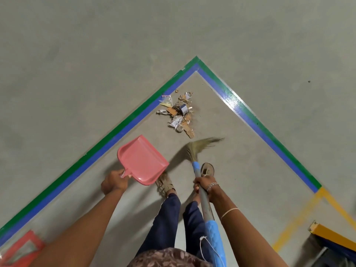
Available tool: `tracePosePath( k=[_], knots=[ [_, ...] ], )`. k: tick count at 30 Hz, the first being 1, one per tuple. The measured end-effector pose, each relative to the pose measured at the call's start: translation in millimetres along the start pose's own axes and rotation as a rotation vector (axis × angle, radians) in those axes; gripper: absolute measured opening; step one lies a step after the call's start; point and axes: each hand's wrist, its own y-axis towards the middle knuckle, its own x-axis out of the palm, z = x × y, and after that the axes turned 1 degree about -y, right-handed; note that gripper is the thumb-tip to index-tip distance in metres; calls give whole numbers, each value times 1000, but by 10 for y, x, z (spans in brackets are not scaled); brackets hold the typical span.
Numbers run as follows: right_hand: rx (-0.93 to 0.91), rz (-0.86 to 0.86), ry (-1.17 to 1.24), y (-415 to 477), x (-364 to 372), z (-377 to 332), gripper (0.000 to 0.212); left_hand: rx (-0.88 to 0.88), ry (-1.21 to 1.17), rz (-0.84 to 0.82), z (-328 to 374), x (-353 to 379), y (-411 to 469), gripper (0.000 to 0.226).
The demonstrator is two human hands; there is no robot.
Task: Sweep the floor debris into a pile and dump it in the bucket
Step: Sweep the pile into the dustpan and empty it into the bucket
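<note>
Here, debris (179, 112) lies well beyond the right hand (206, 186).

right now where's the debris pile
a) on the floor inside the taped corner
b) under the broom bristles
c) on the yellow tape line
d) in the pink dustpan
a: the debris pile lies on the bare floor just inside the tape corner, apart from the dustpan and the broom.
</note>
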Motion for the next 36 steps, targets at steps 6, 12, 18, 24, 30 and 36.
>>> tracePosePath(
  k=[6,12,18,24,30,36],
  knots=[
    [-135,-95,122,-200,161,-72,25,36,17,4,36,-79,-4,33],
    [-224,13,122,-517,-130,42,24,62,36,-7,69,-185,-85,29],
    [-293,88,46,-544,-639,53,18,79,60,-12,118,-206,-107,35],
    [-361,161,-167,-535,-933,-78,12,74,26,-17,155,-237,-169,34],
    [-244,265,-507,-206,-992,-400,14,58,3,-4,271,-362,-256,33],
    [-494,404,-778,128,-1019,-674,25,10,-79,9,434,-405,-276,37]
  ],
)
